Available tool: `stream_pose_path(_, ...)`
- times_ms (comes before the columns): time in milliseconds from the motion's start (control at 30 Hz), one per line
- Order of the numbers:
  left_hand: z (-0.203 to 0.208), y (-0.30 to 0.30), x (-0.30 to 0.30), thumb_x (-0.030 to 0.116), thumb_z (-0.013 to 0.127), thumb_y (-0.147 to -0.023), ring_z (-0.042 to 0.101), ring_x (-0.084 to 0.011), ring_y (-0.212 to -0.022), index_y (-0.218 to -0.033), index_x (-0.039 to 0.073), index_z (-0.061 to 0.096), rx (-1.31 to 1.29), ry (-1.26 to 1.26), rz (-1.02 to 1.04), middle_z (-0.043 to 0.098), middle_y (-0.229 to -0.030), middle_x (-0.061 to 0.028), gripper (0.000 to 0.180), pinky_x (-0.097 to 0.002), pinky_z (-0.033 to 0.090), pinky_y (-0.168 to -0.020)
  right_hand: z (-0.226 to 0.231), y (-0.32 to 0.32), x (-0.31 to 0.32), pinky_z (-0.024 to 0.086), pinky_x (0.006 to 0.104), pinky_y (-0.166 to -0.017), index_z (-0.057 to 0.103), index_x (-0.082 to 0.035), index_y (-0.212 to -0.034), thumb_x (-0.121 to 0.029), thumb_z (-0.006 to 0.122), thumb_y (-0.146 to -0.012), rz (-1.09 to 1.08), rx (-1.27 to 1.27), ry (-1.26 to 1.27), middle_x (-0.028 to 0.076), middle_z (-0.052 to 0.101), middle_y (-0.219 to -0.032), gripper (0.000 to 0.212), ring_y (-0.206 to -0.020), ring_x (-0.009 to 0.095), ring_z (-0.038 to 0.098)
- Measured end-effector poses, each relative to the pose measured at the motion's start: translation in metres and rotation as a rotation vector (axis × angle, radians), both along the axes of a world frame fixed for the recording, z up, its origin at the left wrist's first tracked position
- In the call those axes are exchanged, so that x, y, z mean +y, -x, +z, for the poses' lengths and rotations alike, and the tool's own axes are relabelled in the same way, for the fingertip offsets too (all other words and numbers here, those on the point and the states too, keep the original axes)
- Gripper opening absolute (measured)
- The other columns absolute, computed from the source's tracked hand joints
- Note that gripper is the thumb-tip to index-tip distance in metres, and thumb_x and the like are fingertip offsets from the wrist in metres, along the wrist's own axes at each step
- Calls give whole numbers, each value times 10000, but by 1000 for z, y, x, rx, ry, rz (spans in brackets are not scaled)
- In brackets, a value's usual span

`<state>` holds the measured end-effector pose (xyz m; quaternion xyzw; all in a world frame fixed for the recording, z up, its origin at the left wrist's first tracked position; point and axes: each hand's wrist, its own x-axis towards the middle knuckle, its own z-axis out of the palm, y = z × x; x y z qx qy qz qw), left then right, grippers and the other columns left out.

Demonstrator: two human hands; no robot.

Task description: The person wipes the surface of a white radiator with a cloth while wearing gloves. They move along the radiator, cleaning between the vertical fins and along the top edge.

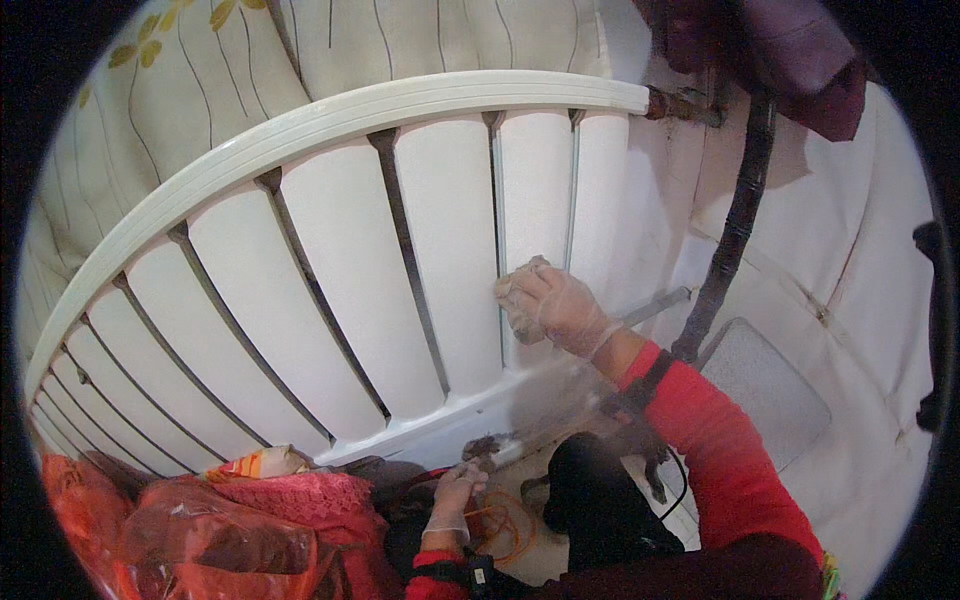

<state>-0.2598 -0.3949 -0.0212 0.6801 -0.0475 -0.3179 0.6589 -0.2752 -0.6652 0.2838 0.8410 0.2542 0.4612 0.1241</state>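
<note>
Across frame's upper L to centre, a white rad is being shown, prob. heavy & stiff. Just R of centre, gloved R hand is being held at a slat; at lower centre, gloved L hand. By the former, a grey rag is being clasped, bunched, against the slat; prob. soft, light, best gripped mid-wad. At the latter, a dark lump is being seen; can't tell if gripped.

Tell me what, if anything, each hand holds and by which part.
Right hand: a bunched greyish cloth, gripped around its middle against the white radiator. Left hand: perhaps a dark wad, hold unclear.
</note>
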Motion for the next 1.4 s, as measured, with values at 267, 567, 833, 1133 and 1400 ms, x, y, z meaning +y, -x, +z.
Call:
stream_pose_path(267,-3,-2,-3,277,589,-1042,610,-144,-702,-1236,-49,623,34,36,20,744,-990,-138,381,-300,482,-631,115,-10,-30,530,406,-918,650,-117,-1217,-61,728,-781,-90,-361,-238,112,641,-1189,446,-1072,324,618)
stream_pose_path(567,-6,-1,0,260,604,-1032,594,-112,-739,-1336,-24,587,132,166,4,703,-938,-54,416,-239,462,-676,69,-26,-48,511,381,-993,631,-121,-1229,38,761,-733,3,-292,-435,113,627,-1249,538,-1152,307,614)
stream_pose_path(833,8,1,-6,242,588,-1037,590,-104,-734,-1362,-15,572,98,84,6,706,-943,-58,414,-240,459,-671,98,-21,-67,517,372,-998,650,-131,-1205,-4,762,-782,40,-345,-410,113,620,-1266,455,-1139,298,623)
stream_pose_path(1133,-1,1,-8,236,582,-1038,610,-122,-741,-1324,11,614,79,43,-28,725,-966,-84,365,-272,475,-688,82,-43,-66,513,377,-980,652,-164,-1234,-29,785,-724,188,-307,-596,91,647,-1236,544,-1136,312,606)
stream_pose_path(1400,-4,0,-6,240,588,-1035,621,-104,-775,-1378,46,598,69,72,-58,726,-976,-60,394,-258,477,-701,-32,-23,-51,520,380,-965,607,-132,-1245,-18,774,-768,-47,-218,-598,133,609,-1282,518,-1127,341,624)
